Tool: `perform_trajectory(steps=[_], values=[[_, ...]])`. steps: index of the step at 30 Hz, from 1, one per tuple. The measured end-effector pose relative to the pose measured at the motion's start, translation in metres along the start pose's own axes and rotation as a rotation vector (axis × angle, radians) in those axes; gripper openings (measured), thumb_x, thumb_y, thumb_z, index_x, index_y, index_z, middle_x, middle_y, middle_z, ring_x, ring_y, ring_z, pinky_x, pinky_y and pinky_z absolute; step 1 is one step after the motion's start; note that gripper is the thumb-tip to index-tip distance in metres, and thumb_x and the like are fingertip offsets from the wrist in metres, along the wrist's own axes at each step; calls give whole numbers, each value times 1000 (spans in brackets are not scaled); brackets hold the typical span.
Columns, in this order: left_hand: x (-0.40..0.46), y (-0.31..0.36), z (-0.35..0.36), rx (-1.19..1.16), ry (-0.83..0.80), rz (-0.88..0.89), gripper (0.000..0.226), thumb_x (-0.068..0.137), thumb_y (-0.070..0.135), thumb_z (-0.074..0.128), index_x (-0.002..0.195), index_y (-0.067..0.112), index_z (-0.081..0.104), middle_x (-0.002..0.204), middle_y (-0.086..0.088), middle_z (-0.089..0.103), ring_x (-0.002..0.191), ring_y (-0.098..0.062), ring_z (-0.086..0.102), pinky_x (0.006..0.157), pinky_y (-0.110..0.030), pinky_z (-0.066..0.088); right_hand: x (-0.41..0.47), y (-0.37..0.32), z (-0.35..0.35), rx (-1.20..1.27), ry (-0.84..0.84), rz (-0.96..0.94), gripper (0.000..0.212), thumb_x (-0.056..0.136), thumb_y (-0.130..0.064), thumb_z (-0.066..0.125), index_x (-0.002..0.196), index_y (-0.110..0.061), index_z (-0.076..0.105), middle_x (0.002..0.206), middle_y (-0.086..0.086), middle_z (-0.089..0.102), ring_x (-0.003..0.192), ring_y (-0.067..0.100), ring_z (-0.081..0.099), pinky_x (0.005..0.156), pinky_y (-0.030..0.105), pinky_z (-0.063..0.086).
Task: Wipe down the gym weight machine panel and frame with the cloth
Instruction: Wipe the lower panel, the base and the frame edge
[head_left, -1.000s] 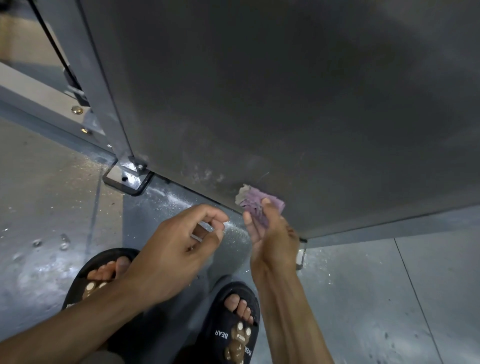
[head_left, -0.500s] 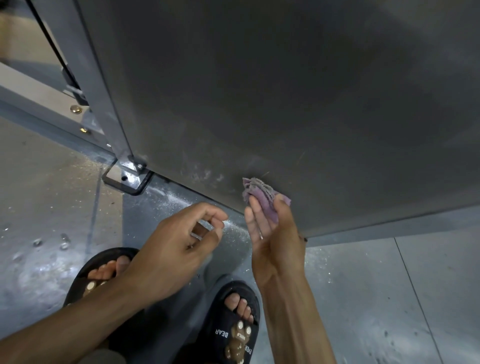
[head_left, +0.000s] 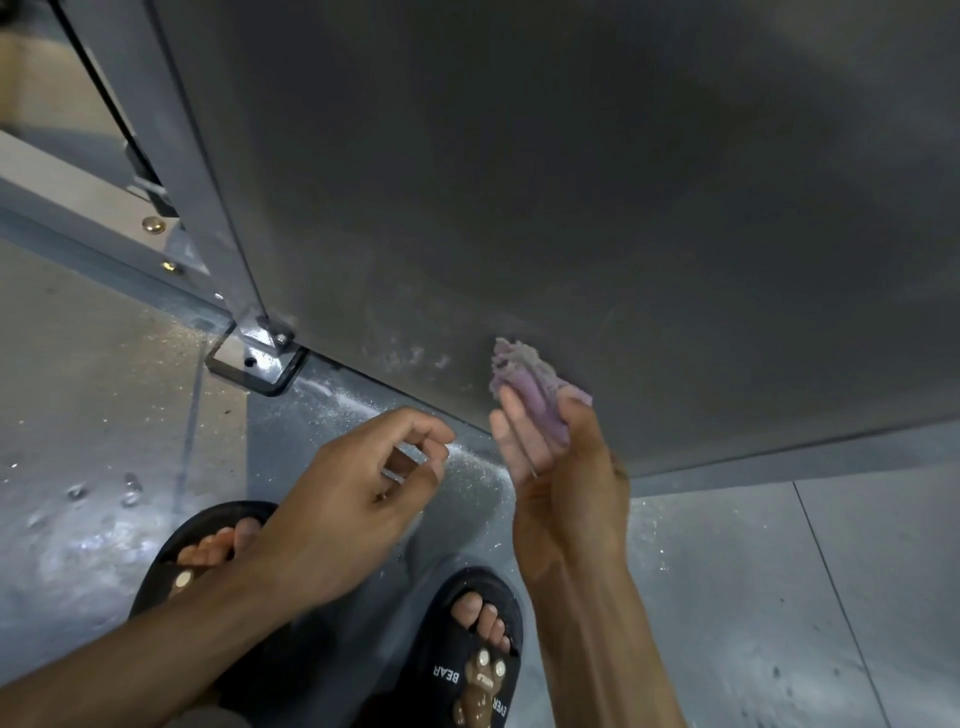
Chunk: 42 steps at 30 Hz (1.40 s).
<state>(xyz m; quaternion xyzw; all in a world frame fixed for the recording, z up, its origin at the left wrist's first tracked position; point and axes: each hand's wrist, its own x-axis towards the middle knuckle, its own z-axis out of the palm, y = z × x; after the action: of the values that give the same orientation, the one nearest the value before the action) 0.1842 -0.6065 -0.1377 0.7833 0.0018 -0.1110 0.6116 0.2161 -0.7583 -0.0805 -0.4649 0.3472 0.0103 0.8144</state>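
Right hand (head_left: 563, 467) presses crumpled cloth (head_left: 530, 387) — smooth panel (head_left: 571, 182).

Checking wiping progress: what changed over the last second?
The right hand slid the purple cloth slightly up and to the right along the panel, near its lower edge. Its grip on the cloth stayed, and the left hand stayed loosely curled, off the panel.

right slipper (head_left: 470, 670) strap, left of the bear figure: "BEAR", white print, upside down from the head view
right slipper strap, right of the bear figure: "EVER" readable, line cut off at the frame bottom
bear figure (head_left: 480, 686) on the strap: small print on it, too small to read
left slipper (head_left: 179, 561): no readable text
panel (head_left: 571, 182): no labels or numbers
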Motion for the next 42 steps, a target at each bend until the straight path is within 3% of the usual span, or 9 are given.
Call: perform_trajectory(steps=[6,10,16,19,27,32,36,42], values=[[0,-1,-2,-1,5,-13,22,97,19,63,106,39,65,106,19,67,89,-10,69,72,-27,58,26,32,-3,-120,89,27,20,104,-11,56,111,6,63,98,21,77,91,27,78,81,39,63],[-1,-1,-1,6,3,-7,22,97,19,63,105,40,65,106,19,67,89,-9,68,73,-28,58,42,50,-10,-117,155,125,26,104,-11,56,118,11,61,96,22,77,86,26,78,71,35,64],[-2,-3,-3,18,10,-4,22,97,19,64,108,39,65,107,20,67,92,-8,69,74,-22,56,19,21,-10,-123,50,7,26,109,-18,48,112,-3,69,101,12,79,98,24,76,78,29,62],[-1,-3,-3,16,8,-5,23,98,19,64,109,39,65,107,20,66,92,-9,69,73,-21,55,15,13,-8,-91,40,-30,25,108,-16,48,113,0,67,101,16,78,97,26,77,75,29,63],[-2,-4,-1,14,-2,-7,27,96,14,63,106,39,66,106,19,67,90,-10,68,72,-22,55,50,54,-15,-193,124,102,24,107,-11,51,116,7,62,93,19,78,86,26,78,66,30,63],[-4,-5,-2,21,-10,-13,26,96,16,63,109,39,65,107,20,66,92,-8,68,75,-27,57,32,41,-14,-192,77,1,24,109,-13,46,108,2,65,97,17,78,91,25,78,80,34,63],[-3,-4,-3,15,-6,-20,26,96,18,62,109,40,65,108,23,65,94,-7,69,74,-24,57,19,21,-14,-159,41,-106,25,108,-14,47,110,2,66,97,17,78,93,27,77,80,33,64],[-4,-5,-3,20,-7,-32,26,96,17,63,108,41,65,108,22,65,93,-7,68,74,-25,56,46,45,-20,-138,82,2,20,105,-9,53,109,8,63,93,25,76,86,32,78,74,34,64]])
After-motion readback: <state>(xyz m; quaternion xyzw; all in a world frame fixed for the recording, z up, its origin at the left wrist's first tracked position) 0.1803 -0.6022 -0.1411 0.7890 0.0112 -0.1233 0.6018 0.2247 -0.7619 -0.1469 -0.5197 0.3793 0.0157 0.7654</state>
